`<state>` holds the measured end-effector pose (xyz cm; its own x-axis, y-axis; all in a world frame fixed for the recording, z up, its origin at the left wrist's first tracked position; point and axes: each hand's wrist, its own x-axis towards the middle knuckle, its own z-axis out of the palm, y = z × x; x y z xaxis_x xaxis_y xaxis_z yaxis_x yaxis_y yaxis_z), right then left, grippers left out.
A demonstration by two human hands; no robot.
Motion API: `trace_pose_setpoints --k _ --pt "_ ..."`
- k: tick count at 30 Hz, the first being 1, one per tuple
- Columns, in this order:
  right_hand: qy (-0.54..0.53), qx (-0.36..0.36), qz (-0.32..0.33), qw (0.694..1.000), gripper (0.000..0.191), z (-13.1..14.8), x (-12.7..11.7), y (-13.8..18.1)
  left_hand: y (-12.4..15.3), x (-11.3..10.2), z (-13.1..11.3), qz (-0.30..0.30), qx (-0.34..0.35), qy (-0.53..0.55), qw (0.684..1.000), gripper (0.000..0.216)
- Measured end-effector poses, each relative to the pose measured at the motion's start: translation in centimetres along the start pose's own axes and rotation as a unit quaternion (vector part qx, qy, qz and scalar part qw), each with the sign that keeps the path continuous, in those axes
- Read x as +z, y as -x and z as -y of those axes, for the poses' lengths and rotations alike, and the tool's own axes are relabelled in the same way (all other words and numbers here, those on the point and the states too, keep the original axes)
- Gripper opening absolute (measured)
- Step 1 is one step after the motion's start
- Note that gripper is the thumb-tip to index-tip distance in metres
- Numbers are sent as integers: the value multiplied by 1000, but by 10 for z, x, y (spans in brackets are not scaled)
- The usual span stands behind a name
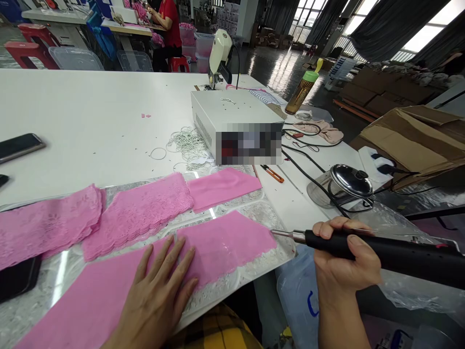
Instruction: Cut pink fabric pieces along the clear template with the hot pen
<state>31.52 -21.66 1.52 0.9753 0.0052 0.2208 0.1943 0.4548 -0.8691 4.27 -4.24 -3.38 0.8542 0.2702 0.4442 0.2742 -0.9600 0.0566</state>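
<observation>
My left hand (160, 286) lies flat, fingers spread, on the pink fabric pieces (101, 291) at the front of the table, across the place where two pieces meet. In my right hand (343, 261) is a thick black pen-shaped tool with a thin metal tip (341, 244), fingers and thumb wrapped round it. Its tip touches or hovers at the right corner of the smooth pink piece (225, 245); I cannot tell which. Behind lie a stack of pink lace (148, 208), another lace stack (51, 223) and a plain pink piece (225, 186). A clear patterned mat (254, 213) is underneath.
A grey metal box (232, 111) stands at centre with loose pale elastic loops (187, 145) beside it. Black cables run past a lidded glass jar (341, 186). An orange cutter (272, 173), a bottle (301, 92) and phones (20, 148) lie around. A person in red (167, 29) sits behind.
</observation>
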Motion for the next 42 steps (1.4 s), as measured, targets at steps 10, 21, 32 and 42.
trace_pose_setpoints --k 10,21,32,42 --pt "4 -3 -6 1000 18 -8 -2 -1 0 0 3 6 14 -10 1000 43" --pt "-6 18 -43 999 20 -8 -1 -4 1 -1 3 12 19 -18 1000 43" --pt "3 -8 -29 1000 18 -2 -1 -4 -1 -1 4 11 33 -36 999 44" --pt "-4 9 -29 1000 19 -4 0 -1 -2 -2 3 11 30 -32 999 43"
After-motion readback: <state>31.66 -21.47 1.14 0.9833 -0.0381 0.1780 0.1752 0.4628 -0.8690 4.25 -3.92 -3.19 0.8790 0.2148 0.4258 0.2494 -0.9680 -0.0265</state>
